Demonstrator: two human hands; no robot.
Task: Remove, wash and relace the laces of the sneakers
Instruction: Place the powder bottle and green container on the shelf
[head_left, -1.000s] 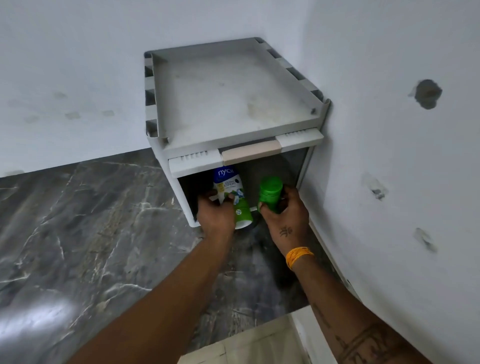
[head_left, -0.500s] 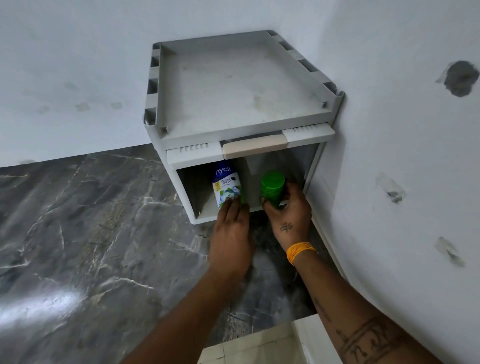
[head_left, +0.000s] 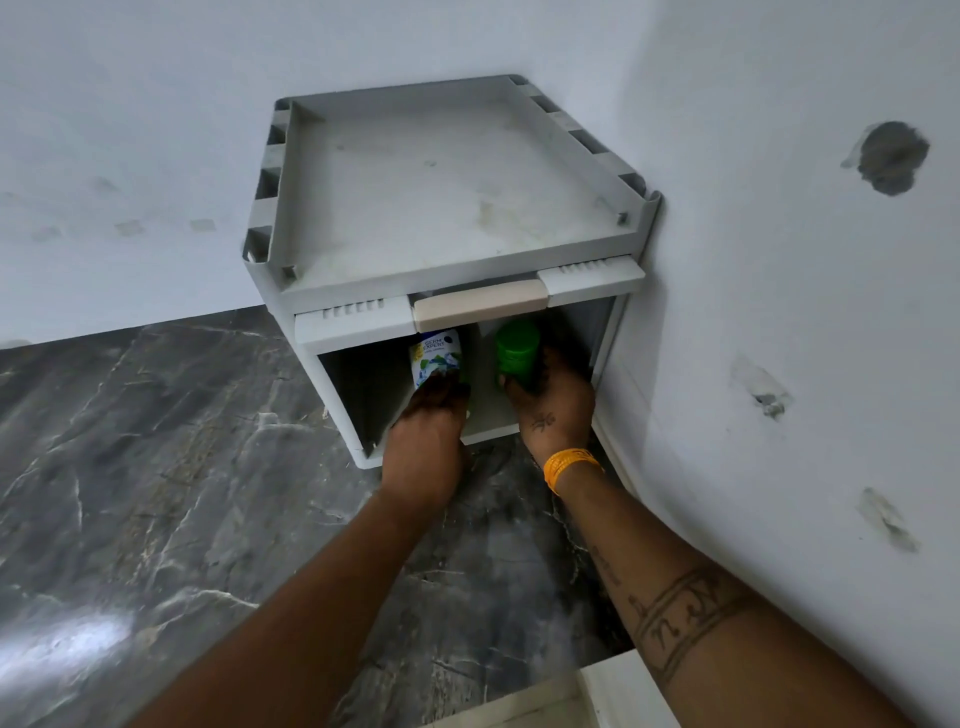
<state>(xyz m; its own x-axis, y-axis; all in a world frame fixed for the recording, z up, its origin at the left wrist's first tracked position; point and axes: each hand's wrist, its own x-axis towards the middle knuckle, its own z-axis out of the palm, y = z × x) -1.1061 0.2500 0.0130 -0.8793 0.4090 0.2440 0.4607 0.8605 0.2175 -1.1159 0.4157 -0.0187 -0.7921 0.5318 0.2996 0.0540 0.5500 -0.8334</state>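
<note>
Down in the corner where two white walls met, a pale grey plastic storage cabinet (head_left: 447, 208) stood on the dark marble-veined floor (head_left: 156, 467), its flat tray-like top bare and its lower compartment open at the front under a beige handle strip (head_left: 480, 304). Both hands reached into that compartment. The left hand (head_left: 428, 447) was closed around the lower part of a white bottle with a blue-and-green printed label (head_left: 436, 356), which stood roughly upright near the middle of the opening; its fingers were wrapped over the bottle's base, so the grip held the bottle. The right hand (head_left: 553, 402), with a small tattoo on its back and an orange thread band (head_left: 569, 465) at the wrist, clasped a green plastic container (head_left: 514, 351) just to the right of the bottle, the fingers curled about its side. Bottle and container stood near each other but apart. Neither sneakers nor laces appeared anywhere in view. A tattooed band circled the right forearm.
</note>
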